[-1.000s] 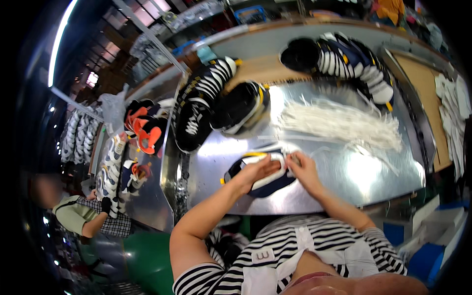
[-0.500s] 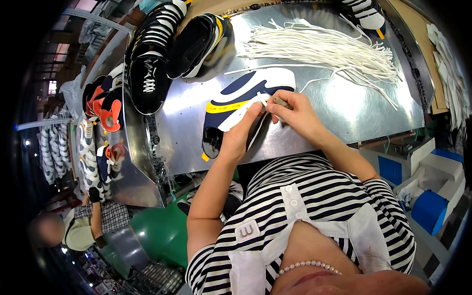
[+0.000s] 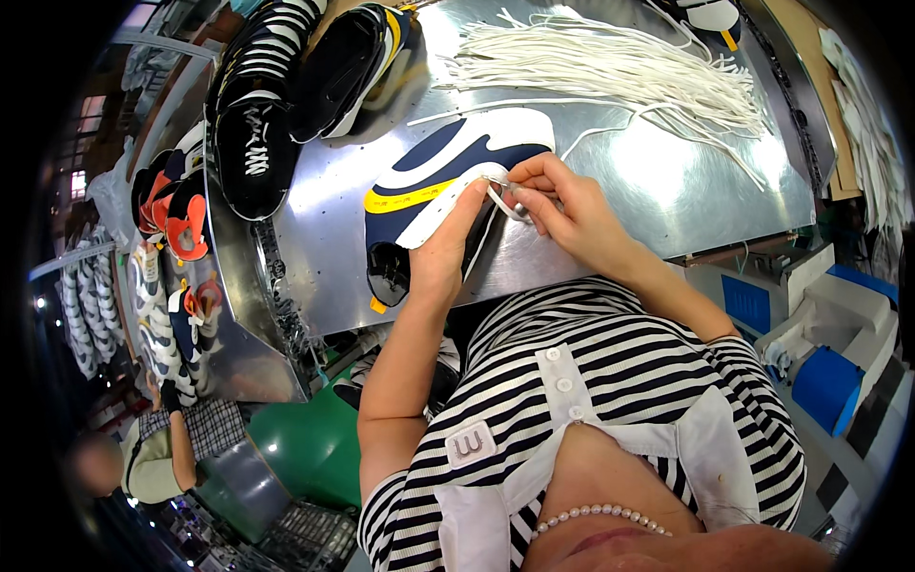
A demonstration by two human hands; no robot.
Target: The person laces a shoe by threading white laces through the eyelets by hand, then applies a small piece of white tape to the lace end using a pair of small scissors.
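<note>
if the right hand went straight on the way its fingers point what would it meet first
Likely the white edge of the shoe, just off the fingertips of the right hand, with the left hand close beyond. Depth is unclear, so the white lace looping there might come first.

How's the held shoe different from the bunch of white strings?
The shoe upper is navy, white and yellow; the lace bunch is white. The shoe upper is broad; the lace bunch has thin strands. The left hand holds the shoe upper; no hand touches the lace bunch. Both show white.
</note>
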